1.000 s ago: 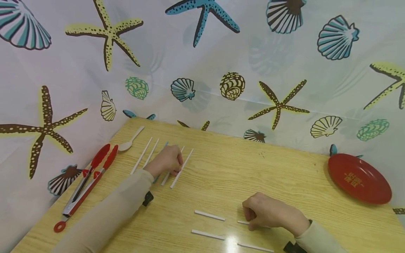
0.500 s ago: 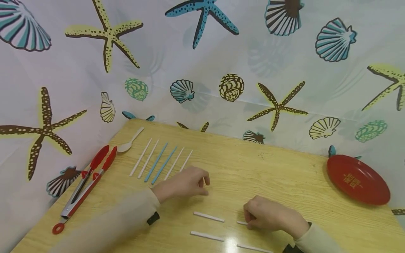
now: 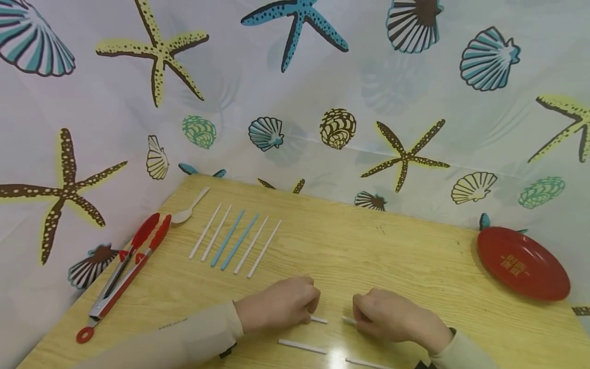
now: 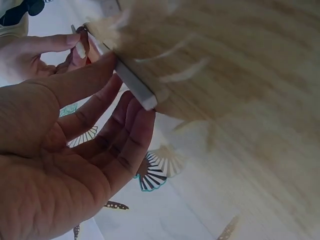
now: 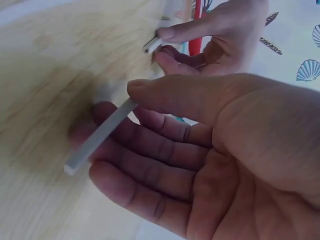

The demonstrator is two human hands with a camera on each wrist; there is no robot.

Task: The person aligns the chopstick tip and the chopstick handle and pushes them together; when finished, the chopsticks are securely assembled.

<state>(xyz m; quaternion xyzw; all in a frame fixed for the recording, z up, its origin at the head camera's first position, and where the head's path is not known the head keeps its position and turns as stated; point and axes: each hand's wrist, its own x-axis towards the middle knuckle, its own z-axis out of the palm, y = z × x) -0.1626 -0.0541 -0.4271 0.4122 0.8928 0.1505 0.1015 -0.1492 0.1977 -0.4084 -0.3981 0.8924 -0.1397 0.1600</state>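
In the head view my left hand pinches a short white stick near the table's front. The left wrist view shows that square-ended stick between thumb and fingertips. Opposite it, my right hand holds another short white stick. From the right wrist that stick is seen under the thumb, across the fingers. The facing ends of the two sticks are a small gap apart. Two more short sticks lie nearer the front: a left one and a right one.
Left of centre lies a row of long sticks, with two blue ones between white pairs. Red-tipped tongs and a white spoon lie at the left edge. A red oval plate sits far right, before a patterned cloth.
My left hand has left the row of long sticks, moved right and toward the front, and taken hold of a short white stick. The right hand has stayed nearly in place.
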